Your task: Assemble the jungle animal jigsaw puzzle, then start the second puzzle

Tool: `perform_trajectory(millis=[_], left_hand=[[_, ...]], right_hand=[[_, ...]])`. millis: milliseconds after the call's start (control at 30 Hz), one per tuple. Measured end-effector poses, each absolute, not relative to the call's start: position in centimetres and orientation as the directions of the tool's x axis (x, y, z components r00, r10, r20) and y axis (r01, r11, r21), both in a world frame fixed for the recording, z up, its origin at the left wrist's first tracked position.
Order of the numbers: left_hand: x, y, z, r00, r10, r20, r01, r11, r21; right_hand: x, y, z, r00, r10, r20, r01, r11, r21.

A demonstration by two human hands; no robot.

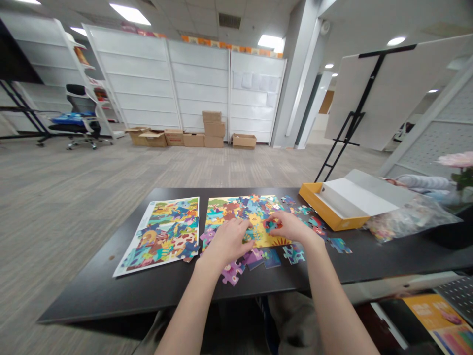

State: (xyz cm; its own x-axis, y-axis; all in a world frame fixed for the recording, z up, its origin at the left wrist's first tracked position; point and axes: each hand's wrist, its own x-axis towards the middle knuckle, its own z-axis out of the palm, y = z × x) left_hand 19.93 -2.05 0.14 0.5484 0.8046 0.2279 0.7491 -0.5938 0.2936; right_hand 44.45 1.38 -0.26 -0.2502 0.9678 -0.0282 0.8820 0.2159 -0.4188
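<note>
My left hand curls over the lower middle of a colourful jigsaw puzzle, thumb and fingers around a small teal puzzle piece that the hand partly hides. In my right hand, thumb and fingertips pinch a dark blue-green puzzle piece just above the puzzle's yellow area. Below my hands lie loose purple pieces, a dark blue piece and a teal patterned piece. A printed picture sheet lies left of the puzzle, with several pieces on its lower part.
An open yellow box with a white inside stands at the table's right, beside a clear plastic bag. More loose pieces lie between puzzle and box. The black table's front edge runs below my forearms. Cardboard boxes stand far behind.
</note>
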Motion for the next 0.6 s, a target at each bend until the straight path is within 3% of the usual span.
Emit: perform_trajectory(millis=[300,533,600], left_hand=[[18.5,-2.4,0.9,0.533,0.728,0.431,0.635,-0.681,0.365],[19.2,-2.4,0.4,0.541,0.727,0.422,0.656,-0.679,0.330],[19.5,-2.5,0.5,0.535,0.731,0.423,0.665,-0.673,0.322]], right_hand=[[41.4,2.0,-1.1,-0.294,0.955,0.035,0.841,0.277,-0.464],[42.0,1.6,0.1,-0.309,0.933,0.187,0.564,0.338,-0.753],[42.4,1.1,0.9,-0.346,0.925,0.158,0.456,0.313,-0.833]])
